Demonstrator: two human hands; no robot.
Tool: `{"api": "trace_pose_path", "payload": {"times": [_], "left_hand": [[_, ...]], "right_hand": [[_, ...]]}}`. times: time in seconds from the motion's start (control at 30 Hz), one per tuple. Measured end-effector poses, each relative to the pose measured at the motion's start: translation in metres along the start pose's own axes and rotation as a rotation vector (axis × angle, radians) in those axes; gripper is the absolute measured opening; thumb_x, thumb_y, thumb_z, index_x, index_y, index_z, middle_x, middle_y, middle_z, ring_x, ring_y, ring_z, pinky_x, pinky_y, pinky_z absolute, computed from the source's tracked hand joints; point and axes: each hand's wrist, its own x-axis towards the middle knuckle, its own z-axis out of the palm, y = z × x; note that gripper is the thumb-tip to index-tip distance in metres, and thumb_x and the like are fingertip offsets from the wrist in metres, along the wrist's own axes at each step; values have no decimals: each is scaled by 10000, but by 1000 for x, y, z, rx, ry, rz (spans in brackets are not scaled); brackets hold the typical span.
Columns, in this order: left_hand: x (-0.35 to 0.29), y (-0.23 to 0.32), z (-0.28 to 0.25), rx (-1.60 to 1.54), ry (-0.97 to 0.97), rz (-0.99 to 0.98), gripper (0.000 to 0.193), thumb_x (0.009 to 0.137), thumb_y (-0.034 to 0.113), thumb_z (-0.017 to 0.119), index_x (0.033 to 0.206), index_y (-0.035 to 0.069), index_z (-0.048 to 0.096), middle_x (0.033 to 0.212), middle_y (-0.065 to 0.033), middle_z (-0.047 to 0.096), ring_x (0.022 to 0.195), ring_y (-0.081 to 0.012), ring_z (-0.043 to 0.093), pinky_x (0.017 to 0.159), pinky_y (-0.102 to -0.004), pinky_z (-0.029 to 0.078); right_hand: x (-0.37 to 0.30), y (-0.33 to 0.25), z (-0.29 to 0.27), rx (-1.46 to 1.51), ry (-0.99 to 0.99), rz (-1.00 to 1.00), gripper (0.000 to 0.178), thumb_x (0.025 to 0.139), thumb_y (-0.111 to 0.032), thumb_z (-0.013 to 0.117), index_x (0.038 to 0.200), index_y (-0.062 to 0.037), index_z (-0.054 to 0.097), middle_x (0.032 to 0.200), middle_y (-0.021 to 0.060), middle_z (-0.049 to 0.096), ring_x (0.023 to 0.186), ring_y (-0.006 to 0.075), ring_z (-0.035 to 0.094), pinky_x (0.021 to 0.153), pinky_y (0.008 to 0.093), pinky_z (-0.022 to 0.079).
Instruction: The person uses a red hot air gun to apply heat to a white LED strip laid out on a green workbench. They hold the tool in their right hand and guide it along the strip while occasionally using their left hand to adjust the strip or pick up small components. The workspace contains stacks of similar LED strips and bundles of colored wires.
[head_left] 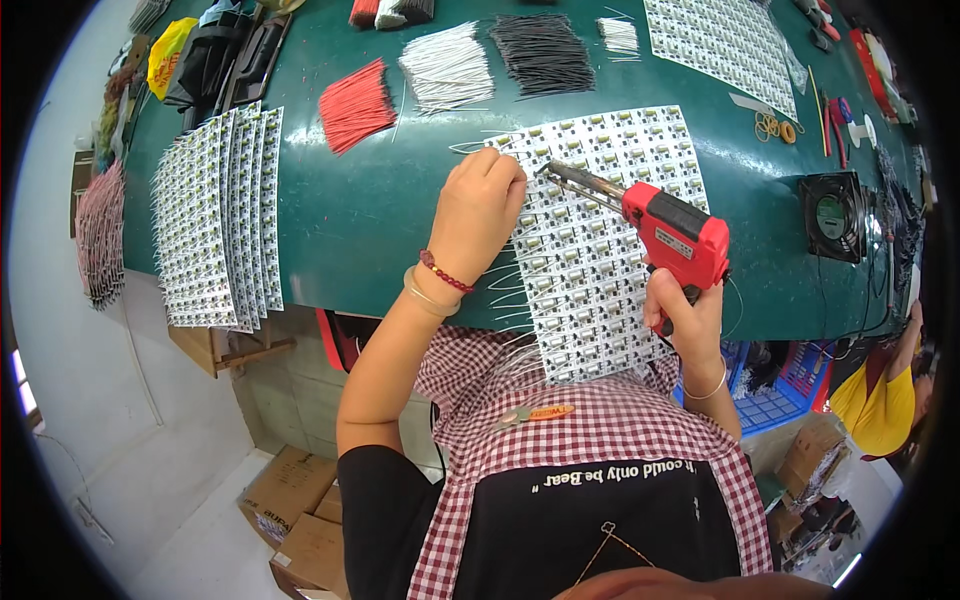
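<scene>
My right hand (685,310) is wrapped around the grip of a red and black soldering gun (682,235). Its metal tip reaches left over a white circuit board panel (610,240), close to the fingers of my left hand (485,200). Those fingers are pinched together at the panel's upper left; what they hold is hidden. The panel carries rows of small components and overhangs the table's near edge, against my checked apron (600,425). Thin white wires (508,290) stick out along its left side, and a few more show beyond my left knuckles.
Bundles of red wires (357,107), white wires (446,68) and black wires (542,55) lie at the back of the green table (330,230). Stacked panels (195,220) stand at left. Another panel (720,45) lies far right, with a small black fan (835,218) nearer. Blue crates (770,400) sit below.
</scene>
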Motion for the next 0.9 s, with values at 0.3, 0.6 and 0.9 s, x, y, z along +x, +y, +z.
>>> {"api": "trace_pose_path", "payload": {"times": [0.3, 0.6, 0.9], "left_hand": [[2, -2, -3, -22, -32, -12, 88, 746, -22, 640, 765, 24, 567, 715, -89, 532, 630, -246, 550, 574, -339, 453], [2, 0, -2, -20, -36, -10, 89, 743, -27, 624, 767, 26, 557, 723, -101, 533, 655, -277, 558, 582, -354, 456], [4, 1, -1, 15, -58, 3, 92, 732, -33, 619, 764, 17, 550, 737, -111, 538, 694, -299, 565, 607, -369, 465]], "right_hand": [[-2, 3, 5, -217, 21, 43, 185, 832, -144, 715, 897, 1, 621, 639, -23, 574, 499, 42, 521, 452, 202, 412], [-4, -3, 4, -229, 73, 54, 208, 811, -152, 743, 880, 2, 622, 642, -30, 569, 537, 37, 502, 490, 218, 404], [-5, -7, 6, -136, 84, 40, 191, 835, -153, 715, 899, -7, 611, 622, -19, 576, 497, 45, 502, 464, 206, 399]]}}
